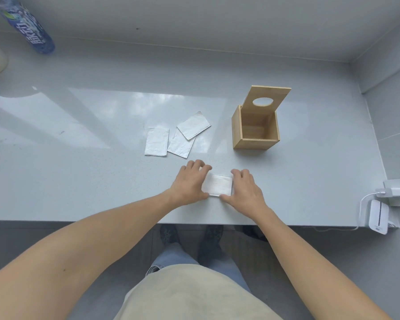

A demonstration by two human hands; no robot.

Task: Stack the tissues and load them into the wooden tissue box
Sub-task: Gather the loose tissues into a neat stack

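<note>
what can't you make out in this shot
- Head view: how many tissues are in the stack; the left hand and right hand cover its ends.
- Middle loose tissue: partly under another.
- Box: the walls hide part of its floor.
- Bottle: top cut off by the frame edge.

the only lettering is on the label of the blue plastic bottle [26, 24], well left of and beyond the wooden tissue box [255, 130]: large white chinese characters, tilted and too distorted to read reliably.
</note>
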